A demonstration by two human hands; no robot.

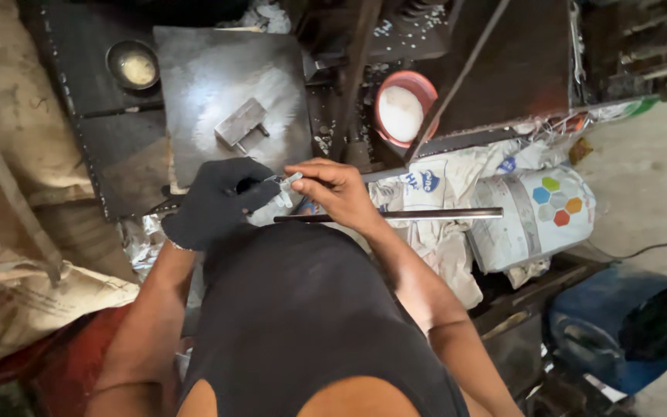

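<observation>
Small silvery metal piece (pixel 289 181) pinched between both hands just above the lap, gloved left hand (pixel 214 202) closed on one end, bare right hand (pixel 339 191) gripping the other plus a dark rod (pixel 395 215) running sideways out right.

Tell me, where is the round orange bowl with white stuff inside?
The round orange bowl sits on the dark workbench, upper middle of the head view, right of the grey metal plate.

Dim, warm-toned scene. Brightest light on the right, over the pale floor (pixel 650 170). Soft sheen on the metal plate (pixel 225 85); white bowl (pixel 401 112) nearly blown out. Corners darken and bend. Near torso slightly soft.
</observation>
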